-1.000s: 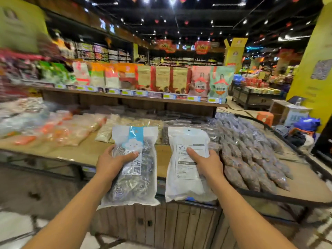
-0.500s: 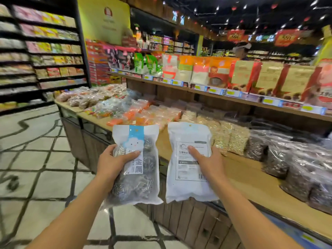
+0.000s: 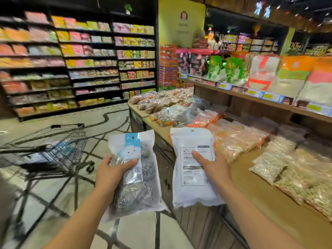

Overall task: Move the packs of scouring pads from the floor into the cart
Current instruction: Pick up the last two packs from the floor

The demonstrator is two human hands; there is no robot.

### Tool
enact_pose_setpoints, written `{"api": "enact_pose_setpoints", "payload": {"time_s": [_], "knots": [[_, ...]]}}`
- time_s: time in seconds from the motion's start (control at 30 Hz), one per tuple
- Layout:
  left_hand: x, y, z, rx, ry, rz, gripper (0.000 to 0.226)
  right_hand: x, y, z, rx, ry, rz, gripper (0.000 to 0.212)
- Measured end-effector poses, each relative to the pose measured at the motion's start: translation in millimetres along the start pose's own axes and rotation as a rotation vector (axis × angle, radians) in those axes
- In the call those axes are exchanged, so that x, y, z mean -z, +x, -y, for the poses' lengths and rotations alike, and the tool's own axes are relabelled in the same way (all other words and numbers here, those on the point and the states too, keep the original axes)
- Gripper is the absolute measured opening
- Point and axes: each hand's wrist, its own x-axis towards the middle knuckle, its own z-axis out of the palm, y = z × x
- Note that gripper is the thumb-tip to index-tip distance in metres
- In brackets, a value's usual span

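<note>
Right of the black wire shopping cart (image 3: 59, 150), above the tiled floor (image 3: 45, 209), the left hand (image 3: 111, 174) grips a clear plastic pack of steel scouring pads (image 3: 133, 177), front outward. Further right, the right hand (image 3: 213, 168) grips a white-backed pack of scouring pads (image 3: 194, 166), before the wooden tabletop (image 3: 269, 205) of bagged goods (image 3: 233, 139).

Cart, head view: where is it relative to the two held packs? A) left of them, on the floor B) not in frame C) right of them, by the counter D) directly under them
A: the cart stands on the tiled floor left of the packs, front-facing pack and back-facing pack.
</note>
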Motion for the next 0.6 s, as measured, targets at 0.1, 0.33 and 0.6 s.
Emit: {"api": "enact_pose_setpoints", "payload": {"time_s": [0.1,0.33,0.6], "knots": [[16,46,-2,-0.006,0.013,-0.086,0.069,-45,46,5,0.019,0.009,0.077,0.042],[59,158,-1,-0.040,0.067,-0.215,0.089,-163,125,20,0.031,0.041,0.210,0.040],[113,299,-1,-0.008,0.025,-0.237,0.107,-309,203,47,0.026,0.042,0.257,0.038]]}}
